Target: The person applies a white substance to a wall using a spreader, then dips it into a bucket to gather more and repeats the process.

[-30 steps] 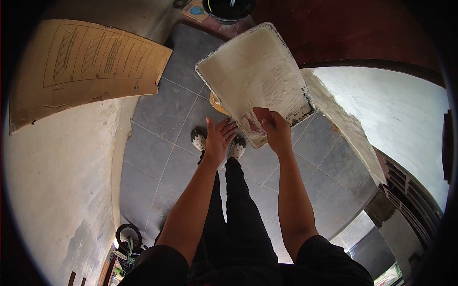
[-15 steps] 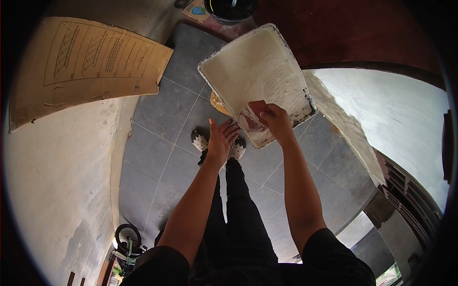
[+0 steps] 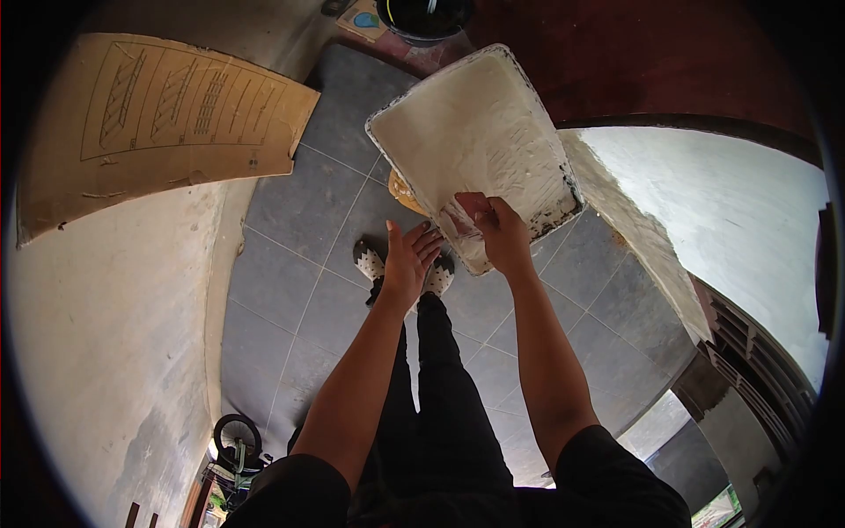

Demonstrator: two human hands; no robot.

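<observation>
A rectangular tray (image 3: pixel 466 123) with a pale, whitish coating and dark-stained edges lies tilted in front of me. Over its near corner, my right hand (image 3: pixel 505 236) is closed on a reddish-brown flat scraper (image 3: pixel 466 211) smeared with white. My left hand (image 3: pixel 411 259) is just off the tray's near left edge, fingers spread and palm turned toward the tray, with nothing in it. Part of a yellowish object (image 3: pixel 404 192) shows from under the tray's left side.
A cardboard sheet (image 3: pixel 176 123) with printed drawings leans at the left wall. Beyond the tray stands a black bucket (image 3: pixel 426 19). A partly whitened wall (image 3: pixel 713 185) is at right, a bicycle wheel (image 3: pixel 238 438) at lower left. My feet are on grey floor tiles (image 3: pixel 290 229).
My right hand has shifted slightly left and down with the scraper, which now shows at a slightly different angle. My left hand and the tray look unmoved.
</observation>
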